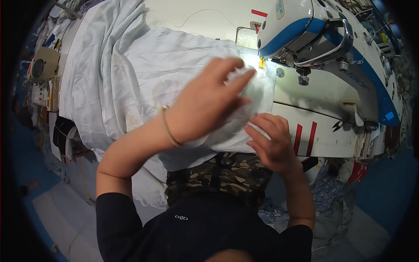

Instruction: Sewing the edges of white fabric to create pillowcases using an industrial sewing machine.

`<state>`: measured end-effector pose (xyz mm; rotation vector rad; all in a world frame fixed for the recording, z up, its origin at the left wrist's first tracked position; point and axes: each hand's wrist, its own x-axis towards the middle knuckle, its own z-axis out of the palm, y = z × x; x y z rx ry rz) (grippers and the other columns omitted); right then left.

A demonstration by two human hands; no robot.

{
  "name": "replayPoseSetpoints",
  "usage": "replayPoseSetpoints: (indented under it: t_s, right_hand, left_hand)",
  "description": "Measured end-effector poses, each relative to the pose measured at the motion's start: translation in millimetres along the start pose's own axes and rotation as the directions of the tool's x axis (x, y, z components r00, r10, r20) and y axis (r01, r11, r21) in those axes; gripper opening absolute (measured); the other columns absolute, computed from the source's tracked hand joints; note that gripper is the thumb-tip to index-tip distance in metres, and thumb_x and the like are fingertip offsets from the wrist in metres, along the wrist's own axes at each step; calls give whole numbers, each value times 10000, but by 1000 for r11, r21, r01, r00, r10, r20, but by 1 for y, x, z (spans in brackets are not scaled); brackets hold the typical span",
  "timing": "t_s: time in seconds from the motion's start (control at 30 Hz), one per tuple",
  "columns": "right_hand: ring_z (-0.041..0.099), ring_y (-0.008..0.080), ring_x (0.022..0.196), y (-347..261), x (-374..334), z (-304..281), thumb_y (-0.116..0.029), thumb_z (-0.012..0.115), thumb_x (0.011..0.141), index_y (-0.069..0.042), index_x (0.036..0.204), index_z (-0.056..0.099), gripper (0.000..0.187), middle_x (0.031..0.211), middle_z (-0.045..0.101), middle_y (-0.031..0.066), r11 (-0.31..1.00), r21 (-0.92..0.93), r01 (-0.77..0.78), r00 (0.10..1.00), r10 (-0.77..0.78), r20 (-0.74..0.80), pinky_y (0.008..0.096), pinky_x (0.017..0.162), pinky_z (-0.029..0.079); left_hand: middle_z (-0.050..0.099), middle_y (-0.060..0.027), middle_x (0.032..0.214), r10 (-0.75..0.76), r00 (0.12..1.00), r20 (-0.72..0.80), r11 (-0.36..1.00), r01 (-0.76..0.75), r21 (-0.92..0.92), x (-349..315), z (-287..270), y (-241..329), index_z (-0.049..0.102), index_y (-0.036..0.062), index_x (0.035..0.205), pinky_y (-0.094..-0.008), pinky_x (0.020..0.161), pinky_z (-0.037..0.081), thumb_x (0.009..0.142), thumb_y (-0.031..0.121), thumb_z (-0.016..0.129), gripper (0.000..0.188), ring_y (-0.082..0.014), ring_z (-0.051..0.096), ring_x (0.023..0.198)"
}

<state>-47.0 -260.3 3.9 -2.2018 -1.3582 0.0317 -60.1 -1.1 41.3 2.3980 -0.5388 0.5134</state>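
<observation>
A large white cloth (148,61) covers the sewing machine's table and hangs over its front edge toward my lap. My left hand (209,98), slightly blurred, is raised over the cloth, left of the needle area. Its fingers look bent but apart, and I make out nothing held between them. Closer to me, my right hand (275,139) has its fingers curled at the cloth's front right part, pinching it. The white and blue sewing machine (292,32) stands at the upper right, its lamp lighting the cloth by the yellow part (262,62) near the needle. The needle itself is too small to tell.
Small dark snips (338,125) lie on the table right of my right hand, below the machine's arm. Red stripes (304,139) mark the table's front right. A loose thread (200,12) lies at the back. Piled patterned fabric (329,192) is below, on the right.
</observation>
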Motion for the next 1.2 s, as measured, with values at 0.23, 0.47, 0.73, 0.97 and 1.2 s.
replayPoseSetpoints:
  t_s: [0.23, 0.47, 0.73, 0.97, 1.2]
  right_hand:
    - [575, 266, 1166, -4, -1, 5, -132, 821, 709, -87, 1147, 747, 447, 1302, 639, 55, 995, 37, 90, 996, -90, 1, 436, 946, 432]
    - [588, 256, 1122, 5, 4, -4, -143, 820, 672, -67, 1086, 761, 426, 1253, 666, 47, 992, 66, 109, 993, -106, -41, 418, 924, 449]
    - [611, 256, 1077, 6, 10, -5, -99, 806, 679, -55, 1056, 752, 383, 1210, 700, 55, 995, 93, 30, 1000, -31, 4, 401, 923, 464]
    - [632, 329, 1074, 6, 11, -11, -12, 752, 769, -52, 1120, 722, 354, 1233, 688, 125, 972, 232, -48, 997, 61, -51, 439, 927, 520]
    - [624, 330, 1188, 82, 25, -38, -57, 691, 924, -32, 1236, 670, 314, 1278, 653, 157, 903, -56, -426, 892, 409, -191, 445, 1016, 496]
  left_hand:
    - [557, -128, 1369, -144, 987, 77, 932, 109, 344, -27, 32, -20, 598, 105, 1375, -472, 1000, 458, 787, 209, 822, 637, -362, 534, 1195]
    - [549, -108, 1310, 31, 990, 136, 989, -50, 137, -2, 56, -20, 584, 47, 1341, -474, 1057, 392, 843, 319, 758, 593, -300, 504, 1229]
    - [540, -83, 1323, -22, 984, 176, 978, -15, 209, -2, 57, -17, 582, 86, 1362, -569, 1135, 272, 841, 385, 753, 625, -268, 476, 1257]
    - [545, -99, 1352, -44, 982, 185, 974, 1, 227, -7, 57, -14, 570, 45, 1391, -563, 1134, 294, 843, 400, 724, 671, -264, 482, 1272]
    - [525, -126, 1415, -66, 979, 194, 972, 19, 234, -9, 55, -12, 524, 54, 1448, -557, 1125, 286, 897, 413, 697, 680, -275, 478, 1268]
